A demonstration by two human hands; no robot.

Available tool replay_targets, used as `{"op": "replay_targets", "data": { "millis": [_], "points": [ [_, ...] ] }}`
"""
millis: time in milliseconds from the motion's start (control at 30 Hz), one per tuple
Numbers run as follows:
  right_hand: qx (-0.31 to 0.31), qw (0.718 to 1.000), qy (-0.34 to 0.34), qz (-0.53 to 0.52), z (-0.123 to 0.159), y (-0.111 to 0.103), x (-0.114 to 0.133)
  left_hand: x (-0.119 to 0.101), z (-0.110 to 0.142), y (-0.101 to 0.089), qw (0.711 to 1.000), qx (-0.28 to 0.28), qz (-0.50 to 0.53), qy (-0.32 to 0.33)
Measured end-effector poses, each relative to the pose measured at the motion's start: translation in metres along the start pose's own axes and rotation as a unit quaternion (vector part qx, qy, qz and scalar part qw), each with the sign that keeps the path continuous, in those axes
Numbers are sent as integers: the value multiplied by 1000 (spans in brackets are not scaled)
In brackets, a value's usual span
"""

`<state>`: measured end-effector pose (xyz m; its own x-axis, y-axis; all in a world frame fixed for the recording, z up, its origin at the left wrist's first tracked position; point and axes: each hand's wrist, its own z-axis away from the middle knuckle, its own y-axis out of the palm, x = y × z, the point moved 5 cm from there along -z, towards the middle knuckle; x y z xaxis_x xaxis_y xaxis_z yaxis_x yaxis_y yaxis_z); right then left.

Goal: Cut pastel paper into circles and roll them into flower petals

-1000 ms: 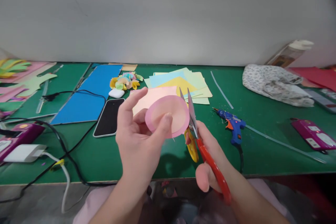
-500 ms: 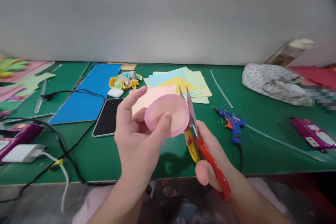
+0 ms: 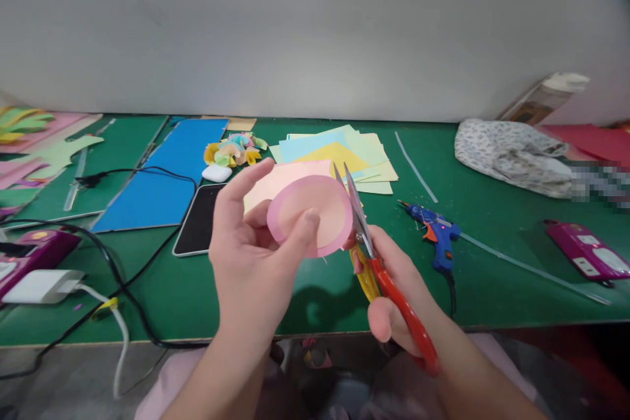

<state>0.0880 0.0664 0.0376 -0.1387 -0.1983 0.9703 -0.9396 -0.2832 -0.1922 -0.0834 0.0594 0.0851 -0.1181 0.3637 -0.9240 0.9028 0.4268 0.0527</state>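
Between the thumb and fingers of my left hand point(image 3: 258, 252) is a round paper piece point(image 3: 332, 213), peach in the middle with a pink rim. My right hand point(image 3: 401, 295) grips scissors point(image 3: 394, 289) with one red and one yellow handle. Their blades are slightly parted and point up and away, close by the right edge of the paper circle. Whether the blades touch the paper I cannot tell. Behind the circle lies a peach sheet point(image 3: 290, 177), partly hidden by my left hand and the circle.
Coloured sheets point(image 3: 378, 157) and curled paper flowers point(image 3: 236, 149) lie behind my hands. To the left are a phone point(image 3: 194, 223), a blue board point(image 3: 162, 177) and black cables. A blue hot glue gun point(image 3: 436, 230), glue sticks and a purple power strip point(image 3: 585, 251) lie right.
My left hand and the paper circle have shifted slightly left. The scissors have tilted a little, with the blades still parted.
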Motion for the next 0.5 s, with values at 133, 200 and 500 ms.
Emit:
{"op": "replay_targets", "data": {
  "millis": [133,200,500],
  "points": [
    [6,996,71,-46,-5,0,-16,0,-2,-1,1000,-10,0,7],
    [15,996,73,-51,-4,1,-16,0,-2,-2,1000,-18,-4,13],
    [14,1000,4,-3,4,3,7,-1,1,1,999,-24,-11,27]
  ]
}}
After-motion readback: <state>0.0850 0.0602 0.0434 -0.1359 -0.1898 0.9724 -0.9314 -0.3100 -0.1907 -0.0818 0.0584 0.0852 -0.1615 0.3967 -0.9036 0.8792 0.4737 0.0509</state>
